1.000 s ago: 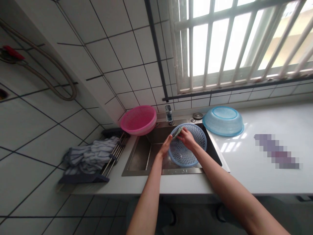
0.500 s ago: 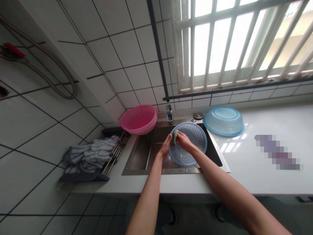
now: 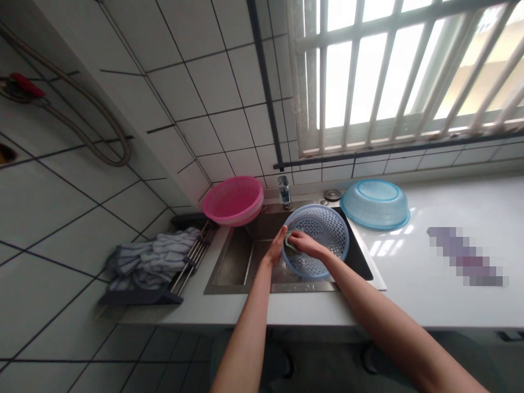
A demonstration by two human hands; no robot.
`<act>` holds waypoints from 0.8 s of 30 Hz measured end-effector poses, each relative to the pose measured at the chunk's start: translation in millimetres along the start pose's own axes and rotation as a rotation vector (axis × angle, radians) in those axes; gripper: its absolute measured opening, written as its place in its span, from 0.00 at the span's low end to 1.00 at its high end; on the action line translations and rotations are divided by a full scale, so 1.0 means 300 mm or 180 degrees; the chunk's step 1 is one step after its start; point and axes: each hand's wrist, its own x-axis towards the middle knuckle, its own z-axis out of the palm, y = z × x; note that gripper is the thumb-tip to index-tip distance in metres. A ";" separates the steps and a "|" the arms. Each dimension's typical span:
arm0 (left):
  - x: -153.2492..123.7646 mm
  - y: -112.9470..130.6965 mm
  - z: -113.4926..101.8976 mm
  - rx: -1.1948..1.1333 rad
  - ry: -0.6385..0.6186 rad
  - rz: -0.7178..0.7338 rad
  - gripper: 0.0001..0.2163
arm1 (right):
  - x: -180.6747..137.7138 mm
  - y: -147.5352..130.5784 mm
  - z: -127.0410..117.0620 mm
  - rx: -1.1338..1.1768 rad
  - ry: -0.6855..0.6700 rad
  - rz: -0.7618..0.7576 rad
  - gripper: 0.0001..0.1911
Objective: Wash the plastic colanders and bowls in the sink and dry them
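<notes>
A light blue plastic colander (image 3: 327,229) is held tilted in the right part of the steel sink (image 3: 229,270). My left hand (image 3: 277,246) grips its left rim from outside, thumb near the top of the edge. Inside the bowl, my right hand (image 3: 303,242) is closed on a green cloth (image 3: 290,240), which presses against the inner left wall. Most of the cloth is hidden by the fingers.
Behind the sink stands a faucet (image 3: 284,192). A pink basket (image 3: 233,202) rests at the back left, an upturned blue basin (image 3: 374,204) at the back right. Striped fabric (image 3: 153,256) lies on a rack at left. A drain cover (image 3: 332,195) sits behind the sink.
My right hand has moved slightly left and down with the cloth, closer to the colander's left wall. My left hand keeps its hold on the rim.
</notes>
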 end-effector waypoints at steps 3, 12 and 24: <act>0.007 -0.003 -0.008 0.0098 0.0033 0.0030 0.36 | 0.007 0.010 -0.004 -0.0232 0.0207 -0.0104 0.09; 0.001 0.007 0.011 0.0370 -0.0444 0.0249 0.30 | 0.052 -0.010 -0.112 0.0358 0.2124 -0.0675 0.15; -0.006 0.023 0.010 0.0007 -0.0044 0.0138 0.36 | 0.032 -0.015 -0.004 -0.0081 0.0333 -0.0961 0.13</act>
